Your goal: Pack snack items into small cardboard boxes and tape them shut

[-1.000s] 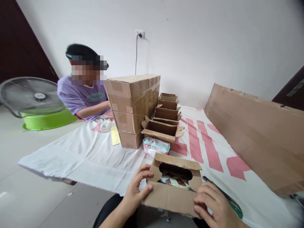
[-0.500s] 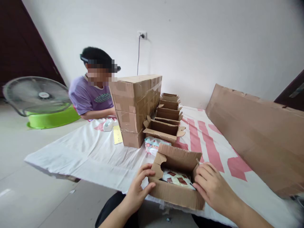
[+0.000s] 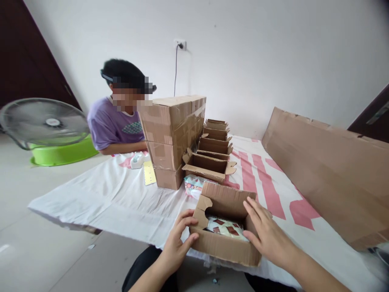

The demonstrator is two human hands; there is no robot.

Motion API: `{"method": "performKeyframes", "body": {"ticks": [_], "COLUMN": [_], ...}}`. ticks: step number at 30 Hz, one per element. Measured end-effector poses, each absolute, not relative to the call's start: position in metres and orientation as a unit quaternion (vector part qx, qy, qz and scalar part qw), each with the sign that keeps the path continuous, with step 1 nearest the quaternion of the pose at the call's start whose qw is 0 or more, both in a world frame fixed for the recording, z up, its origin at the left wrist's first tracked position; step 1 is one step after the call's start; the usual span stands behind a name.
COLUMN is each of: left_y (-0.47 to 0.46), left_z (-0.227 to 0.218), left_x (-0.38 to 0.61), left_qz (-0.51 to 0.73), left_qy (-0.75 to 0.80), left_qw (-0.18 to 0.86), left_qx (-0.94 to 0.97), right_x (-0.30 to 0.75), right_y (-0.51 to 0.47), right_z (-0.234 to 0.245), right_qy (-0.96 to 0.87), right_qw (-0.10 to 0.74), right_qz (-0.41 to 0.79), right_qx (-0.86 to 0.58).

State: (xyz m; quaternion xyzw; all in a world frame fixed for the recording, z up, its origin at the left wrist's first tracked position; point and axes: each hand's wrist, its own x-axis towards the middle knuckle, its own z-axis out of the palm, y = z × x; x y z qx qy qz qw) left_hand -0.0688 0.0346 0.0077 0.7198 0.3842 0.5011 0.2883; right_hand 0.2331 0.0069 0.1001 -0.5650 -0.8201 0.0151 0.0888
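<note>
While the left hand point(image 3: 179, 235) pinches one end of an open carton point(image 3: 226, 250), its thumb against the near wall and its fingers bent over the folded side flap point(image 3: 201, 214), the right hand point(image 3: 267, 233) lies loosely spread along the opposite end, thumb and fingers well apart, touching the cardboard without closing round anything. The carton sits at the near edge of the table, its mouth facing up, its far flap raised. Inside lies a pale packet point(image 3: 226, 228) patterned with reddish-brown diamonds. Just beyond the carton is a blue-and-pink soft pack point(image 3: 193, 186), partly hidden by the raised flap. Behind that, a row of open boxes point(image 3: 209, 172) runs toward the wall point(image 3: 258, 52), alongside a tall stack of taped boxes point(image 3: 165, 125). Left of the stack, a yellow card point(image 3: 149, 174) and a small white object point(image 3: 137, 161) rest on the white-and-pink cloth point(image 3: 100, 198). A large cardboard panel point(image 3: 328, 170) stands along the right side. Across the table, a co-worker in a purple shirt point(image 3: 105, 123) leans forward, hands hidden behind the stack. Farther left, a fan point(image 3: 42, 121) stands by a green basin point(image 3: 65, 152).
</note>
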Motion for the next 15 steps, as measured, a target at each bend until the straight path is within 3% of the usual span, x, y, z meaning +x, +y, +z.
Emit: {"method": "performKeyframes", "body": {"ticks": [5, 10, 15], "left_y": [0.027, 0.035, 0.065], "left_z": [0.023, 0.078, 0.098], "left_x": [-0.077, -0.069, -0.032], "left_qz": [0.46, 0.404, 0.186], "left_qy": [0.405, 0.327, 0.242], "left_qw": [0.231, 0.107, -0.003], "left_qx": [0.756, 0.848, 0.952], "right_x": [0.219, 0.22, 0.22], "right_y": [0.018, 0.021, 0.02], "right_z": [0.111, 0.106, 0.104], "right_qy": [-0.775, -0.758, -0.758], "right_qw": [-0.033, -0.026, -0.017], "right_qz": [0.167, 0.189, 0.196], "right_qx": [-0.608, -0.624, -0.622]}}
